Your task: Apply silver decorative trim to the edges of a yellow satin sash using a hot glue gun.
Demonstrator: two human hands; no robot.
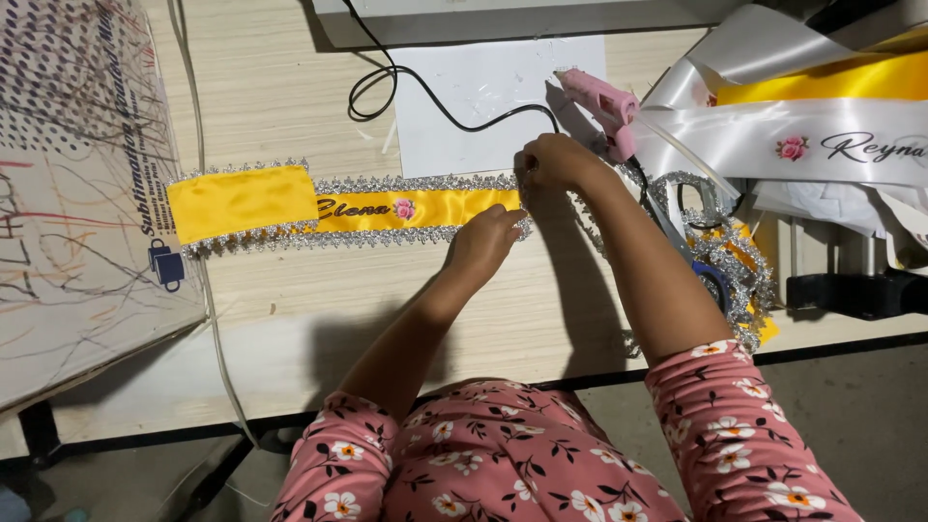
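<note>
Looks like the trim-pressing stage on the yellow sash (387, 210), laid flat across the wooden table (290, 319). Silver lace trim (416, 183) edges the sash. Left hand (486, 242) presses flat on the sash's right end, right hand (553, 160) pinches the trim just above it. Next I'd guess careful alignment. Pink glue gun (604, 104) and its black cord (425, 97) sit close behind the sash

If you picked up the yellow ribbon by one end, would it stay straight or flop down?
Probably flop: the yellow ribbon lies thin and flat on the table, folded over at one end. It looks shiny, so maybe slippery. The left hand presses it, the right hand works its edge.
</note>
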